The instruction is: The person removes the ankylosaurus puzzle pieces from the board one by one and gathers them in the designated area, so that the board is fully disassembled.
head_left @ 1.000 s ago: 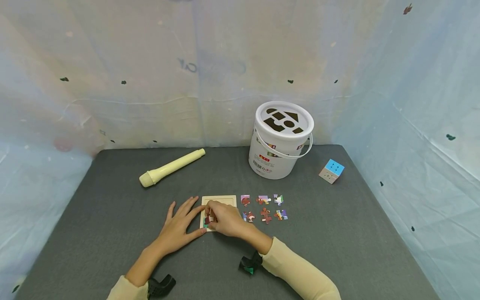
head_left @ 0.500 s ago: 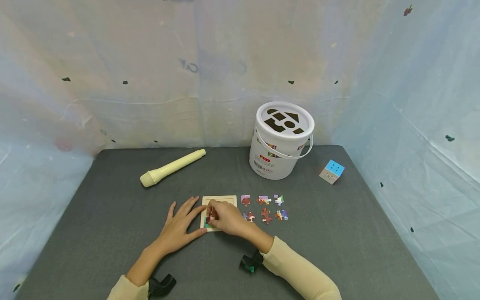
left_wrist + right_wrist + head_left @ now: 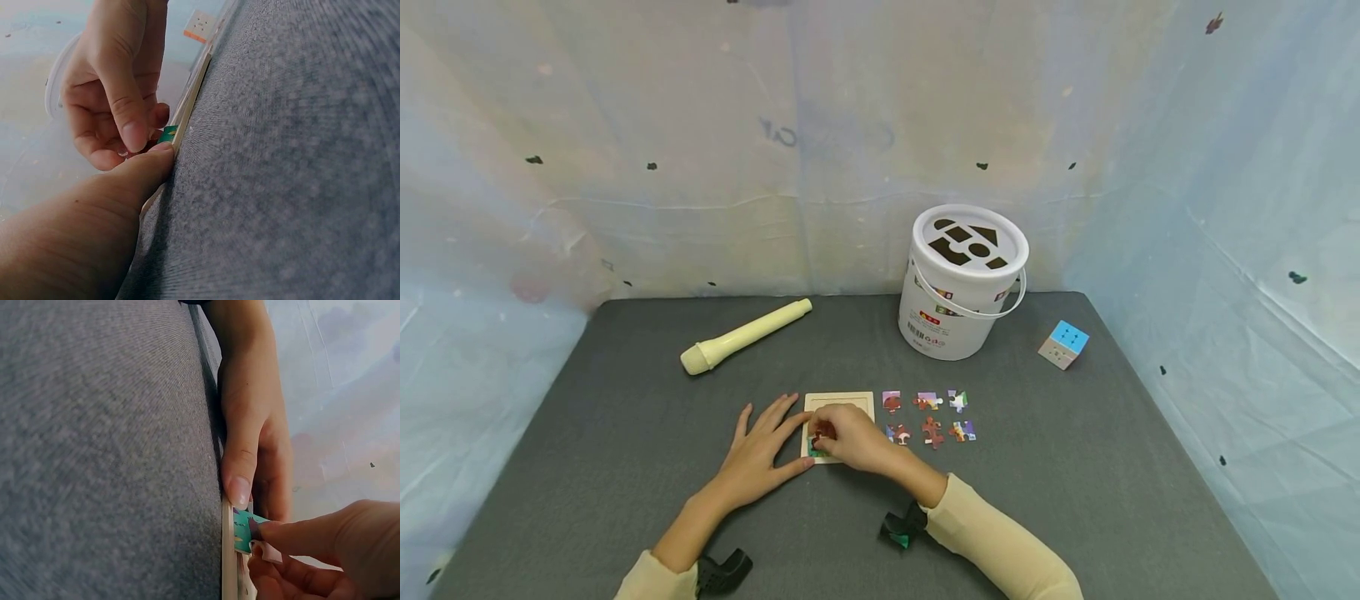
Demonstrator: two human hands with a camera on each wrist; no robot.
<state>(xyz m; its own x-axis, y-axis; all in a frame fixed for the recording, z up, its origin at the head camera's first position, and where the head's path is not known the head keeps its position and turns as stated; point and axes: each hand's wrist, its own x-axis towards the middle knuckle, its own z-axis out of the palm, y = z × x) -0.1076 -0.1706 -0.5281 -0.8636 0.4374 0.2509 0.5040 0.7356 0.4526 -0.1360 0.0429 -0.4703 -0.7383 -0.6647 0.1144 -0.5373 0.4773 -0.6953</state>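
A light wooden puzzle frame (image 3: 871,402) lies flat on the dark cloth. Spread fingers of my left hand (image 3: 756,465) rest at its left side, the thumb pressing the near left corner. Over the frame's left part, my right hand (image 3: 856,440) pinches a small puzzle piece (image 3: 270,551) between thumb and fingers. A green puzzle piece (image 3: 241,529) sits in the near left corner, just beside the pinched one. My right fingers hide much of the frame's inside in the head view.
Right of the frame, several loose jigsaw pieces (image 3: 932,432) lie in two rows. Behind them stands a white lidded bucket (image 3: 947,321) with a handle. A pale yellow toy microphone (image 3: 745,337) is at back left, a blue-topped cube (image 3: 1063,344) at right.
My right fingertips have shifted slightly within the left part of the frame, still pinching the puzzle piece. The left hand stays where it was.
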